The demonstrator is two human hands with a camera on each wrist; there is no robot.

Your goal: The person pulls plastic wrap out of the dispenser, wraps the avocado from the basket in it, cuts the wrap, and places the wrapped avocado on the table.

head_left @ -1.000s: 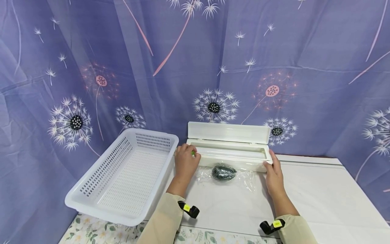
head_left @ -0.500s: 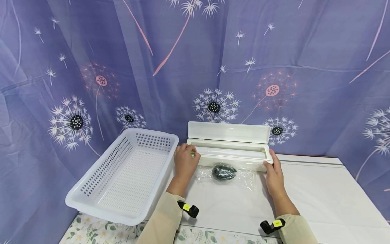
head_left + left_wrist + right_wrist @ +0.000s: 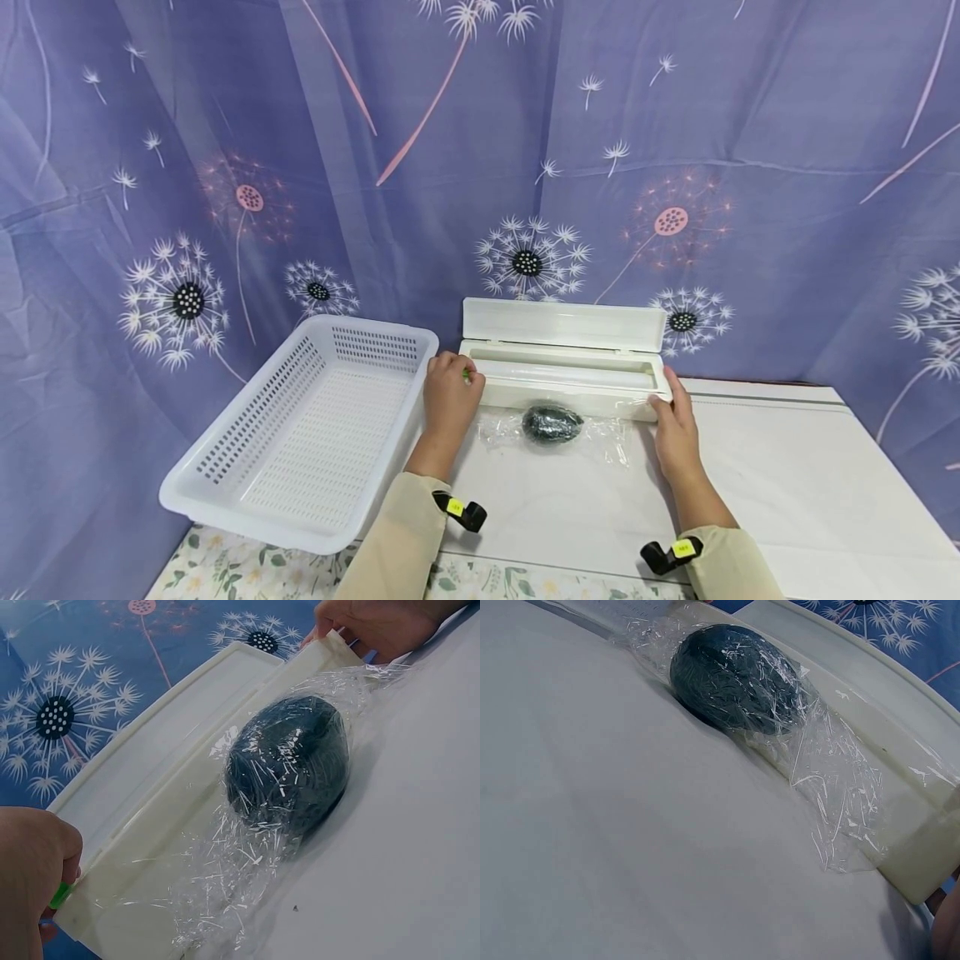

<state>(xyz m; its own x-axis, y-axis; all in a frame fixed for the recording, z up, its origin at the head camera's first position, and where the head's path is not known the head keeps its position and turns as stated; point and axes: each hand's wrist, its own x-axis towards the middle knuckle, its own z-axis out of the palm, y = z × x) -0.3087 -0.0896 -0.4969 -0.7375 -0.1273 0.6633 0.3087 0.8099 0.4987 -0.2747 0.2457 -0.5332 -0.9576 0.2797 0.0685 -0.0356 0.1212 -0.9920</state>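
Note:
A long white cling film dispenser (image 3: 570,402) stands with its lid (image 3: 562,325) raised and a film roll (image 3: 562,374) inside. At its left end my left hand (image 3: 453,398) pinches a small green slider (image 3: 60,895), mostly covered by the fingers. My right hand (image 3: 677,429) grips the right end, thumb in front and fingers at the side. Against the dispenser's front lies a dark green, egg-shaped thing (image 3: 552,424), like an avocado, wrapped in clear cling film (image 3: 838,787). Loose film spreads out on both sides of it.
A white perforated plastic basket (image 3: 360,500) stands to the left, close to my left hand. White sheeting (image 3: 810,475) covers the table, with a floral cloth (image 3: 247,562) along the front. A purple dandelion-print curtain (image 3: 420,233) hangs just behind the dispenser.
My left hand has shifted slightly left with the green slider, and the film's left end has shifted a little that way. My right hand stays on the dispenser's right end.

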